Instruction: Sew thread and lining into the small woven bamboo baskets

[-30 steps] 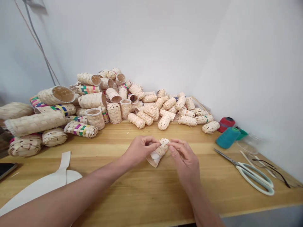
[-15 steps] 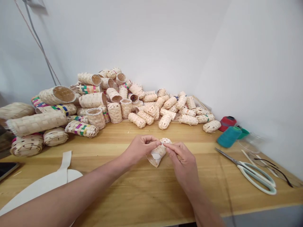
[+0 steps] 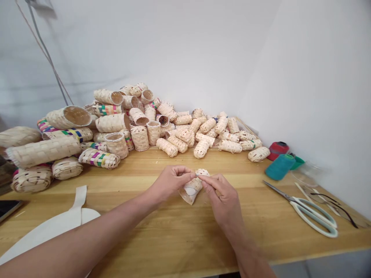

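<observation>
A small woven bamboo-strip tube lies at the middle of the table, tilted, with its lower end toward me. A thin dark curved line, perhaps a thread, runs over its pale side. Just above it my left hand is closed, thumb and forefinger pinched together. From the other side my right hand is also closed in a pinch, its fingertips almost meeting the left ones. Whatever is between the fingertips is too small to make out. The hands partly cover the tube.
Woven tubes are heaped along the wall. At right lie scissors, a teal thread spool, a red spool and glasses. A white disc with a strip and a phone are at left.
Both hands keep nearly the same place and pinch, with only a slight shift of the fingertips. A faint dark streak at the right of the table has faded; streaks now show on the left wall.
</observation>
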`<state>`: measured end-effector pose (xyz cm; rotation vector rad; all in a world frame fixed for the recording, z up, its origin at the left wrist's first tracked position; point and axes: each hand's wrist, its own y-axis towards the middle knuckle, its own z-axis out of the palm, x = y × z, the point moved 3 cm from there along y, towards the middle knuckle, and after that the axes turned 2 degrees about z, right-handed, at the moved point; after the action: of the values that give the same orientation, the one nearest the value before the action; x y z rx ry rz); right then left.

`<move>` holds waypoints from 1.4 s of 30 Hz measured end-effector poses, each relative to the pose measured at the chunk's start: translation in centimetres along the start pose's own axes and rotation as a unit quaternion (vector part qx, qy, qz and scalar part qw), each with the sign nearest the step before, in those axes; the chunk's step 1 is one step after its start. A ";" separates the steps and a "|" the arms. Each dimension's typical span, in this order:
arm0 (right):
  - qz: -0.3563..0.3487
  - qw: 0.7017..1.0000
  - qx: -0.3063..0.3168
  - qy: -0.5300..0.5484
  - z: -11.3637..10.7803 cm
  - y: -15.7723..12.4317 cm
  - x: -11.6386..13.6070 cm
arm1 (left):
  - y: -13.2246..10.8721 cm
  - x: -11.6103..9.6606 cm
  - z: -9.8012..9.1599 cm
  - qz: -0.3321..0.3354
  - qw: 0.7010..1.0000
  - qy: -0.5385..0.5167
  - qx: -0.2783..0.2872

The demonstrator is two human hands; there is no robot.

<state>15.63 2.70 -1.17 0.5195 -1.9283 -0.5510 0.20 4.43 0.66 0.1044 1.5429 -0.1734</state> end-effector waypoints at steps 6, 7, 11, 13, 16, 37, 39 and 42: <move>0.005 1.000 -0.002 0.006 0.0 0.1 0.1 | 0.1 0.0 0.1 -0.011 1.000 -0.015 0.005; 0.009 1.000 -0.001 0.008 0.0 0.1 0.1 | 0.1 0.0 0.1 -0.011 1.000 -0.016 0.006; 0.012 1.000 0.005 0.008 0.0 0.1 0.0 | 0.0 0.1 0.0 -0.009 1.000 -0.017 0.005; 0.009 1.000 0.006 0.008 0.1 0.1 0.0 | 0.0 0.1 0.0 -0.008 1.000 -0.014 0.007; 0.007 1.000 -0.001 0.010 0.0 0.0 0.0 | 0.1 0.2 0.1 -0.008 1.000 -0.015 0.013; 0.002 1.000 0.007 0.018 0.0 0.0 -0.1 | 0.1 0.0 0.1 -0.003 1.000 -0.010 0.009; 0.003 1.000 0.004 0.016 0.0 0.1 0.0 | 0.1 0.0 0.1 0.001 1.000 -0.012 0.011; 0.011 1.000 -0.004 0.014 -0.1 0.2 0.2 | 0.1 0.0 0.0 0.002 1.000 -0.020 0.010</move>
<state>15.61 2.70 -0.91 0.4977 -1.9024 -0.5334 0.26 4.50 0.68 0.1197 1.5009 -0.1868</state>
